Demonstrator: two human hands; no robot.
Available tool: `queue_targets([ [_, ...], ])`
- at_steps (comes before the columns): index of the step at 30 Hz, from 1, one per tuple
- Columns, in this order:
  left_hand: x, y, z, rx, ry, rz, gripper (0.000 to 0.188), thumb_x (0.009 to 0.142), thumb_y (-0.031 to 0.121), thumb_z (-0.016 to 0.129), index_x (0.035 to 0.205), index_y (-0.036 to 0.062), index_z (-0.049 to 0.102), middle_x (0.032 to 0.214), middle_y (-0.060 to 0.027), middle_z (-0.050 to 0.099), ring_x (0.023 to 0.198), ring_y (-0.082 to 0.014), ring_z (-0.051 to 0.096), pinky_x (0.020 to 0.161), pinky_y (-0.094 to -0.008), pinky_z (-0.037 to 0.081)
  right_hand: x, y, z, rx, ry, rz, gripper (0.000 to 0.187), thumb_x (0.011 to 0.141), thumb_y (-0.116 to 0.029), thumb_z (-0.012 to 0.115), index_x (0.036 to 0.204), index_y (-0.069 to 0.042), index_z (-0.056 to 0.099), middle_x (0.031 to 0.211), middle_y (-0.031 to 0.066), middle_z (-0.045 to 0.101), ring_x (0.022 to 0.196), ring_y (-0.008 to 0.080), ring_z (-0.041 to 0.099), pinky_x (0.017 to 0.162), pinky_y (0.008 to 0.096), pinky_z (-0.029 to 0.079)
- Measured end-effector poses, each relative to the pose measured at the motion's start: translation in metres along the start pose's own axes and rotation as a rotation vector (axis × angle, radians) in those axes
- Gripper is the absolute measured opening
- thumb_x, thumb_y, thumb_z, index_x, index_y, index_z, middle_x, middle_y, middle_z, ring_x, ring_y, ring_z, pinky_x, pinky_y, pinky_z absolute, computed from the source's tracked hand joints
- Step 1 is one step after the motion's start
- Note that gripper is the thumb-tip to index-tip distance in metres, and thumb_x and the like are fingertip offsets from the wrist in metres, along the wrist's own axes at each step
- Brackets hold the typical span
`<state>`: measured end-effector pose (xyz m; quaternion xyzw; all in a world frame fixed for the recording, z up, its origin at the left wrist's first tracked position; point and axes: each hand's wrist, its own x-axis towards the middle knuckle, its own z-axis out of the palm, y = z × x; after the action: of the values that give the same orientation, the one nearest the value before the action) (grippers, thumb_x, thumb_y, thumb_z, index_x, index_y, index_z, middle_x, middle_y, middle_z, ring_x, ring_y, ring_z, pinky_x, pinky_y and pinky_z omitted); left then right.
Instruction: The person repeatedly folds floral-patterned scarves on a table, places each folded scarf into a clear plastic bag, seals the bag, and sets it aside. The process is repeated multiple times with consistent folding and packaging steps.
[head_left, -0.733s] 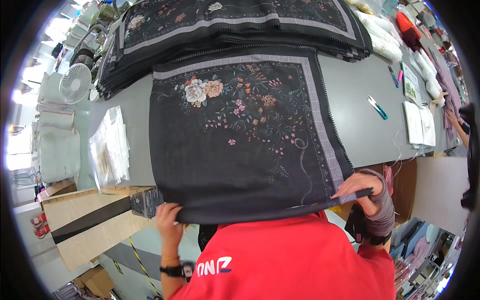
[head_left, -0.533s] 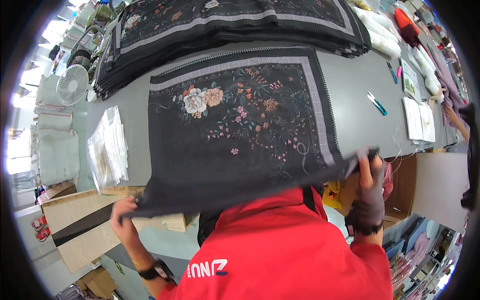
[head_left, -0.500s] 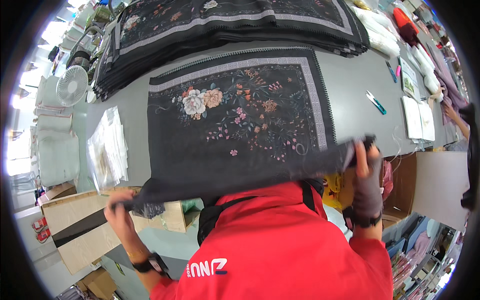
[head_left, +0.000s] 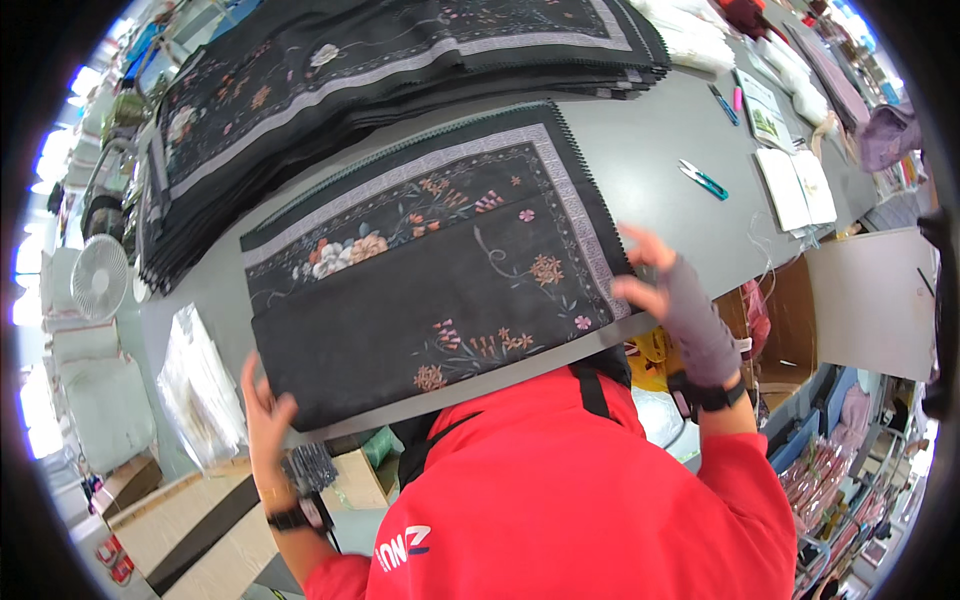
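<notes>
Black cloth (head_left: 385,350) runs lengthwise left-to-right on my feed, right end angled away; left hand (head_left: 268,425) and right hand (head_left: 672,283), apart, spread their fingers (contact unclear) at opposite ends.

Cloth (head_left: 410,300) lies on table (head_left: 645,150) — stack (head_left: 380,60) behind, snips (head_left: 712,184) right.

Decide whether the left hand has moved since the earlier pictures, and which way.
Yes. Judged against the plastic bags on the table, the left hand has moved forward: just before, below their near end; now, beside them.
</notes>
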<state>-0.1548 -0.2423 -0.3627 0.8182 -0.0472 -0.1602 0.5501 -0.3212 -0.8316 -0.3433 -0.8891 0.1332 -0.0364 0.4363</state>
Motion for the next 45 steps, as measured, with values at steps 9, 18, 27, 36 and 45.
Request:
queue_targets([
  [9,-0.024,-0.007,-0.041,0.438,0.247,0.327,0.031,0.096,-0.005,0.056,0.125,-0.0039,0.064,0.114,-0.0120,0.064,0.120,-0.0264,0.059,0.108,-0.0416,0.046,0.019,-0.018,-0.019,-0.312,0.166,-0.377,0.011,0.083,-0.006,0.075,0.093,-0.006,0.069,0.103,0.0109,0.068,0.104,0.0322,0.065,0.086,0.0473,0.051],
  [18,0.168,0.007,-0.025,0.674,0.295,0.015,0.027,0.107,0.023,0.066,0.111,-0.0038,0.065,0.082,-0.0072,0.057,0.078,-0.0144,0.052,0.073,-0.0340,0.048,0.202,-0.001,0.039,-0.560,0.180,0.115,0.036,0.100,-0.037,0.069,0.108,-0.002,0.069,0.092,0.0219,0.074,0.089,0.0414,0.071,0.078,0.0498,0.055],
  [27,0.095,0.045,0.123,1.061,-0.176,0.603,0.060,0.089,0.015,0.075,0.146,0.0038,0.058,0.158,-0.0221,0.049,0.151,-0.0410,0.040,0.126,-0.0521,0.031,0.128,-0.080,0.104,-0.584,-0.207,-0.581,0.059,0.088,-0.024,0.075,0.142,-0.009,0.059,0.154,0.0200,0.050,0.144,0.0423,0.047,0.118,0.0532,0.038],
  [36,0.050,0.004,0.068,0.205,0.670,0.180,0.025,0.090,0.004,0.080,0.100,-0.0001,0.058,0.111,-0.0135,0.064,0.100,-0.0286,0.060,0.094,-0.0377,0.049,0.086,-0.045,0.087,-0.176,0.053,-0.488,0.029,0.098,-0.019,0.075,0.120,-0.002,0.069,0.110,0.0152,0.074,0.109,0.0332,0.071,0.092,0.0408,0.057],
  [45,0.083,0.127,0.234,1.045,-0.050,0.930,0.032,0.087,0.011,0.062,0.119,0.0058,0.061,0.114,-0.0135,0.061,0.107,-0.0319,0.058,0.092,-0.0431,0.046,0.134,-0.078,0.133,0.530,-0.376,0.220,0.057,0.093,-0.039,0.079,0.096,0.016,0.066,0.088,0.0199,0.072,0.079,0.0254,0.074,0.058,0.0333,0.056],
])
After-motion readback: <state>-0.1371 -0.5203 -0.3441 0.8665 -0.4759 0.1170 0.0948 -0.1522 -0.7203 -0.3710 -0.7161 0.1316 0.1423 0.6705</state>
